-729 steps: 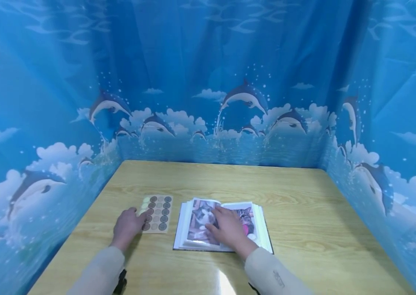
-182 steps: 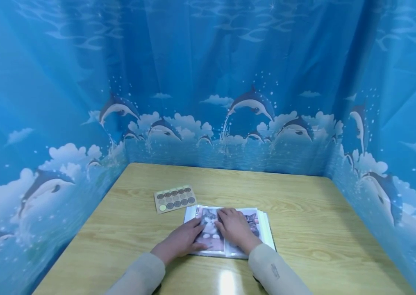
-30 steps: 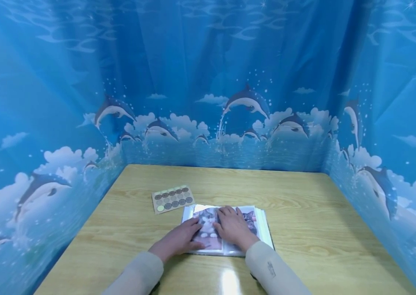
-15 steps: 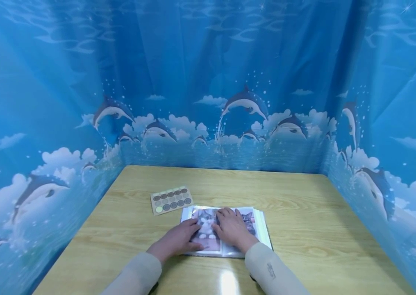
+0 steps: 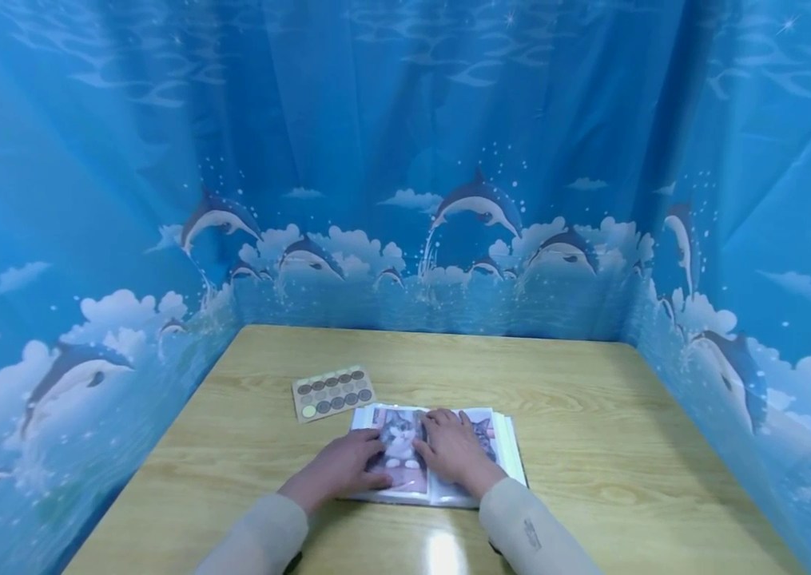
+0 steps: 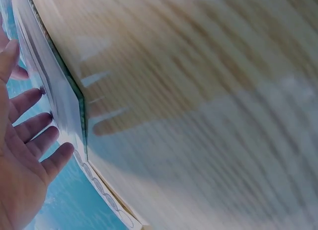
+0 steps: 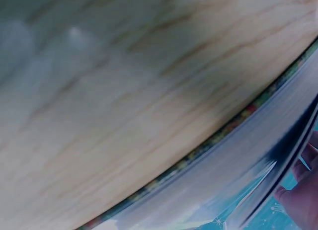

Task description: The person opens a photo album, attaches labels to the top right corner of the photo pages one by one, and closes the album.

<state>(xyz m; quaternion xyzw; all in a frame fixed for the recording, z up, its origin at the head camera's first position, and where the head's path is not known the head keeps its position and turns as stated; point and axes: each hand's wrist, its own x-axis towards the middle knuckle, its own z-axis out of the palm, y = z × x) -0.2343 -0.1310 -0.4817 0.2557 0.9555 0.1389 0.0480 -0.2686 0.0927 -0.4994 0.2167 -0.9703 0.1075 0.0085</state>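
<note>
head cam: my l hand (image 5: 343,467) n r hand (image 5: 457,451) lie on the open album (image 5: 411,479), nothing gripped; dotted card (image 5: 333,393) near its far l corner. prob pressing the album flat, so next calls for even pressure. l wrist: that hand's loose, spread. r wrist: mostly cropped, can't tell.

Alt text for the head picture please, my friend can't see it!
A person's left hand and right hand on an open album with cat pictures, on a wooden table. A card of circles lies beyond the album's left corner; dolphin curtains hang behind.
</note>
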